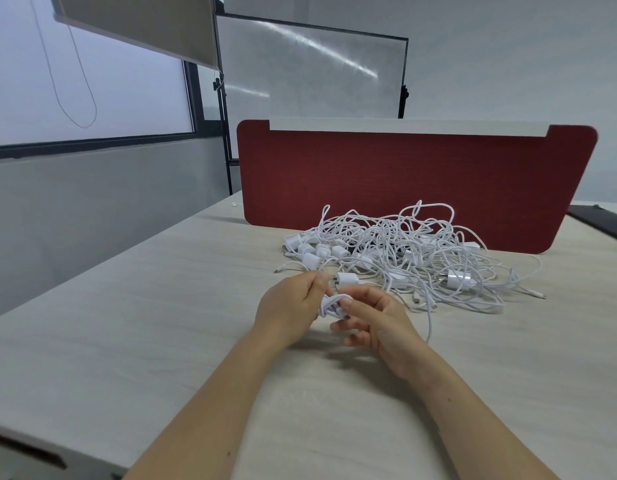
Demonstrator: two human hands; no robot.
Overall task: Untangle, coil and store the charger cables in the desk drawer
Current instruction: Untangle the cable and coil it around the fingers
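While the left hand (pixel 289 303) and right hand (pixel 376 317) both grip a small white coiled cable (pixel 331 306) over the pale wooden counter (pixel 161 323), a tangled white charger-cable heap (pixel 404 251) lies farther back, before the red fabric divider (pixel 404 174)

Forearms extended forward, left hand (pixel 288 303) curled round cable coil (pixel 329 306), right hand (pixel 376 320) pinching it

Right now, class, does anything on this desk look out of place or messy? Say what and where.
Yes. The pile of white cables and plugs before the red divider is one knotted heap, loops sticking up, strands straggling right. The left hand and right hand hold a small coil; nothing looks damaged.
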